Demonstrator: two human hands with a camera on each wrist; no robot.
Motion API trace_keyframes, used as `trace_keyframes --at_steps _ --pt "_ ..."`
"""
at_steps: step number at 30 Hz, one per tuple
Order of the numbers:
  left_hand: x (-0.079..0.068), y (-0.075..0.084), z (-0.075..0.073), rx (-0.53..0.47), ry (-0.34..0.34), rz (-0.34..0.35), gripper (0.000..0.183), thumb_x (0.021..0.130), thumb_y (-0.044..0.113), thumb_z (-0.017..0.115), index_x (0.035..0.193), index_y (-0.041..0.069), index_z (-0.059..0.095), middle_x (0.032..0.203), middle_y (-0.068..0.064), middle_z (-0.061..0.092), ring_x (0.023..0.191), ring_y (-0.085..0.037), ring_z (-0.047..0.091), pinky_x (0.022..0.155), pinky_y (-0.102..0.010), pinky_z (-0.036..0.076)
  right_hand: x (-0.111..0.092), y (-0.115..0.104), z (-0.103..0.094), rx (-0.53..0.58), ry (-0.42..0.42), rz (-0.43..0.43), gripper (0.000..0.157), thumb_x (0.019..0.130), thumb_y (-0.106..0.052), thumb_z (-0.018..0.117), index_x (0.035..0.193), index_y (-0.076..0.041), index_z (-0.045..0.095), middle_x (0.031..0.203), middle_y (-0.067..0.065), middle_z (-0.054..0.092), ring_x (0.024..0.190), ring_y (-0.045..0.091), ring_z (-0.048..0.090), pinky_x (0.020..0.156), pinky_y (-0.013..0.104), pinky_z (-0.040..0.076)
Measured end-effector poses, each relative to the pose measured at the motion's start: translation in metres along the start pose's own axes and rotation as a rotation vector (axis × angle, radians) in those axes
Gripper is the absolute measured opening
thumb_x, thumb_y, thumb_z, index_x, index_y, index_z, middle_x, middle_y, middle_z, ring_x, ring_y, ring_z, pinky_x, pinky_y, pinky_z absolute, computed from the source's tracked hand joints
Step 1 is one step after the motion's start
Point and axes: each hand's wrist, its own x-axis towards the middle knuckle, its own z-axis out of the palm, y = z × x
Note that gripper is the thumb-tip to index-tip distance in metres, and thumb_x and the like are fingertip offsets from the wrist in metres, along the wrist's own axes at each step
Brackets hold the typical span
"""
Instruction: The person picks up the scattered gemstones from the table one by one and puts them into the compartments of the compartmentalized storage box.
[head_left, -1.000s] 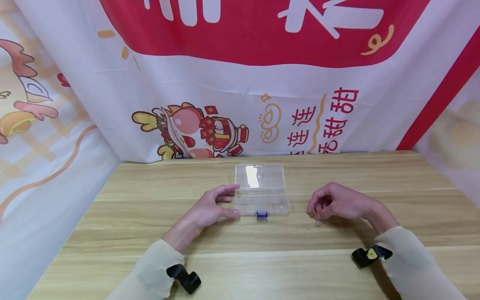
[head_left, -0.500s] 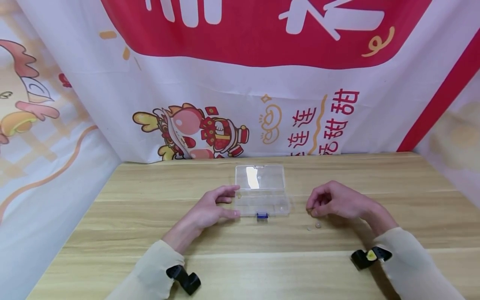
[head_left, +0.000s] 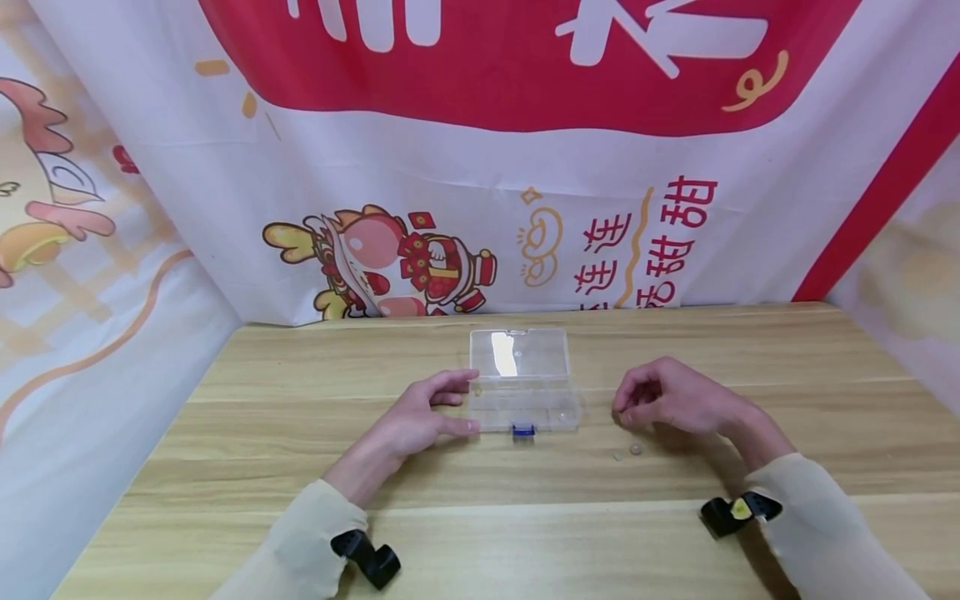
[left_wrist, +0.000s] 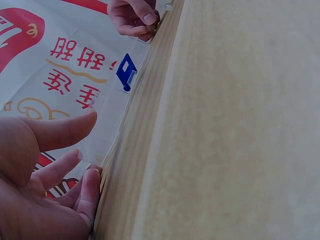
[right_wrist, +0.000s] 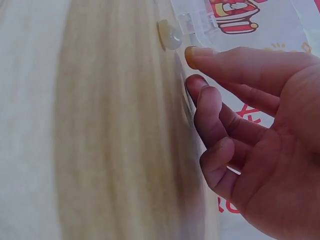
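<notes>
A clear plastic box (head_left: 525, 408) lies with its lid laid back and a blue latch (head_left: 523, 431) at the front. At its left end is my left hand (head_left: 420, 412), thumb and fingers extended and spread, touching the box. A small yellowish piece (head_left: 477, 389) sits inside near those fingers. Right of the box, my right hand (head_left: 671, 400) has its fingertips low at the tabletop. Thumb and forefinger pinch a small brown piece (left_wrist: 152, 28), mostly hidden in the head view. Just nearer lie a small clear bead (head_left: 635, 448) and a tinier pale piece (head_left: 617, 456).
The wooden table (head_left: 525, 542) ends at a printed cloth backdrop (head_left: 420, 150), close behind the lid. Black wrist cameras are strapped on both sleeves. Bare wood shows between the hands and the front of the table.
My right hand has shifted slightly away from the loose bead, and the brown piece at its fingertips is now mostly hidden. The left hand and the box stay put.
</notes>
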Motion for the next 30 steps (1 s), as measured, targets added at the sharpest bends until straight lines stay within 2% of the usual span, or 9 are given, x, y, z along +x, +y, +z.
trace_keyframes --at_steps 7,16,30 --pt "-0.002 0.000 -0.001 0.007 -0.011 0.021 0.073 0.084 0.004 0.086 0.150 0.024 0.061 0.149 -0.006 0.060 0.134 -0.027 0.053 0.119 -0.047 0.042 0.000 -0.007 0.001 0.027 0.066 -0.010 0.010 0.095 -0.012 0.077 0.104 -0.009 0.076 0.102 0.007 0.075 0.089 0.021 0.060 0.073 0.027 0.051" --pt "0.000 0.000 0.000 0.002 -0.005 0.009 0.072 0.084 0.004 0.086 0.148 0.027 0.062 0.147 -0.003 0.061 0.132 -0.026 0.054 0.118 -0.046 0.043 0.004 -0.013 0.004 0.064 0.099 -0.098 0.015 0.093 -0.002 0.073 0.108 -0.003 0.074 0.097 0.012 0.074 0.087 0.019 0.067 0.073 0.026 0.057" --pt "0.001 -0.001 0.000 -0.008 -0.004 0.011 0.073 0.084 0.003 0.086 0.148 0.027 0.062 0.146 -0.003 0.061 0.132 -0.026 0.053 0.120 -0.047 0.042 0.003 -0.029 0.011 0.010 0.139 -0.092 0.021 0.098 -0.012 0.073 0.117 -0.008 0.079 0.107 0.010 0.078 0.085 0.019 0.062 0.070 0.025 0.053"
